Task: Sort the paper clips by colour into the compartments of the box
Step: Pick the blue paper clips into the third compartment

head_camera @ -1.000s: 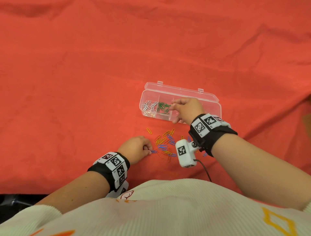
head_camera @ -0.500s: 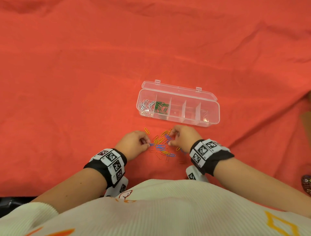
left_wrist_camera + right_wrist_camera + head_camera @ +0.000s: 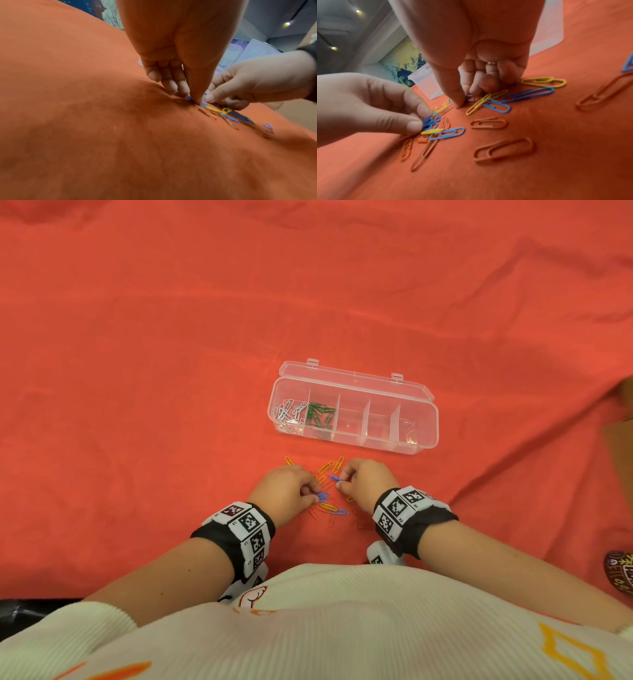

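A clear plastic box point(image 3: 352, 416) lies open on the red cloth, with white clips point(image 3: 289, 410) in its leftmost compartment and green clips point(image 3: 320, 415) in the one beside it. The other compartments look bare. In front of the box lies a loose pile of blue, yellow and orange clips point(image 3: 334, 510). My left hand point(image 3: 313, 494) pinches a small bunch of blue clips point(image 3: 429, 120) at the pile's left side. My right hand point(image 3: 342, 481) pinches a single blue clip point(image 3: 470, 98) between thumb and forefinger, its tips touching the cloth.
Orange clips point(image 3: 503, 149) nearly match the cloth and lie scattered near my right wrist. A brown object point(image 3: 620, 440) and a patterned object point(image 3: 621, 573) sit at the right edge. My body closes off the near side.
My right hand has come back from over the box's green compartment to the pile and taken hold of a blue clip. The left hand stayed at the pile, shifting slightly forward.
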